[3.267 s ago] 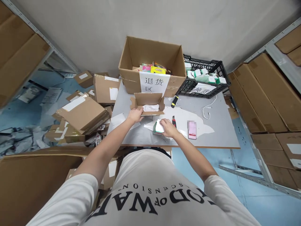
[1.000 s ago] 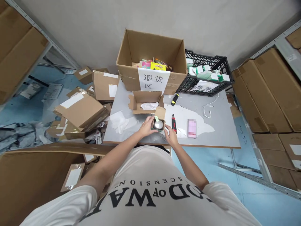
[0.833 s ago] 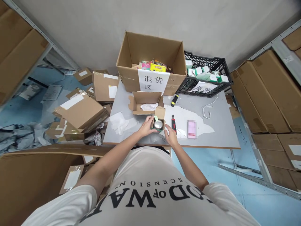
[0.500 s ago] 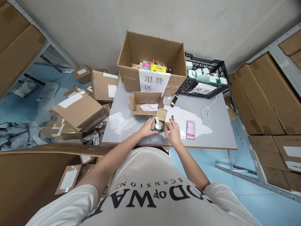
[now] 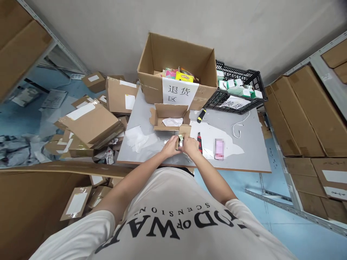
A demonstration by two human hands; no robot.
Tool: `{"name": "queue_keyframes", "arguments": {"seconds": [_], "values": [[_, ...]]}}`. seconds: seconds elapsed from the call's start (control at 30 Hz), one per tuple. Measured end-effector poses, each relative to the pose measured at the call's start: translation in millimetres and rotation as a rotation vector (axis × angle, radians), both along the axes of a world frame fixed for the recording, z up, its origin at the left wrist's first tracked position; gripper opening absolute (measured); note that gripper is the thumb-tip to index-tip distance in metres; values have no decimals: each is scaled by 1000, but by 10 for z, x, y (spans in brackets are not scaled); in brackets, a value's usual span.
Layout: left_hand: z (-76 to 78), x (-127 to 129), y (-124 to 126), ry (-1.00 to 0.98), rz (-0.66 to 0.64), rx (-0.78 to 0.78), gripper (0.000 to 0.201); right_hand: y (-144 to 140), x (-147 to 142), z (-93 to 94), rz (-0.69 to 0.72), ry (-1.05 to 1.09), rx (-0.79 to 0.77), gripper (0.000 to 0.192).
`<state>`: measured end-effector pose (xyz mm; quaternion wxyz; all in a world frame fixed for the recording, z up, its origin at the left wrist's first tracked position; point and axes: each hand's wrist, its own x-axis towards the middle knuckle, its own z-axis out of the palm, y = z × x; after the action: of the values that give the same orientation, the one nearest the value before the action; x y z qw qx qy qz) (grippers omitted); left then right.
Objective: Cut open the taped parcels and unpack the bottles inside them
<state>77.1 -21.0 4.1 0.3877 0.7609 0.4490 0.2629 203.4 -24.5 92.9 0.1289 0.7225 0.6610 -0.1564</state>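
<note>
In front of my body, my left hand (image 5: 171,146) is closed around the left side of a small open cardboard box (image 5: 177,146). Inside shows a shiny silvery round item (image 5: 181,143), mostly covered by my right hand (image 5: 189,145). The fingers of that hand are bent over the opening and closed at the item; their tips are hidden. The box's flap (image 5: 185,130) stands up at the back. Just behind it lies a larger open carton (image 5: 170,128) with white paper (image 5: 172,122) in it. A red and black utility knife (image 5: 200,143) rests beside my right hand.
At the table's back stand a big labelled carton (image 5: 151,88) and a black crate (image 5: 260,81) of small boxes. A yellow-black tool (image 5: 201,116), white cable (image 5: 236,130), pink phone-like object (image 5: 219,148) and crumpled white wrapping (image 5: 138,139) lie on the table (image 5: 255,144). Parcels (image 5: 90,122) are heaped left.
My right hand has moved left from the box's right side onto its opening, covering most of the round item. The utility knife now shows more fully.
</note>
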Motion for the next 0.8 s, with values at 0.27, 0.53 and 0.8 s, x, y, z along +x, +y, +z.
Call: {"name": "queue_keyframes", "arguments": {"seconds": [0.27, 0.53, 0.8], "values": [[-12, -3, 16, 6, -19, 25, 70, 21, 5, 46, 60, 1, -6, 53], [-11, 16, -6, 7, 19, 36, 74, -35, 51, 326, 69, 40, 89, 43], [46, -25, 0, -33, 46, -10, 77, -97, 236, 990, 185, 121, 307, 37]]}}
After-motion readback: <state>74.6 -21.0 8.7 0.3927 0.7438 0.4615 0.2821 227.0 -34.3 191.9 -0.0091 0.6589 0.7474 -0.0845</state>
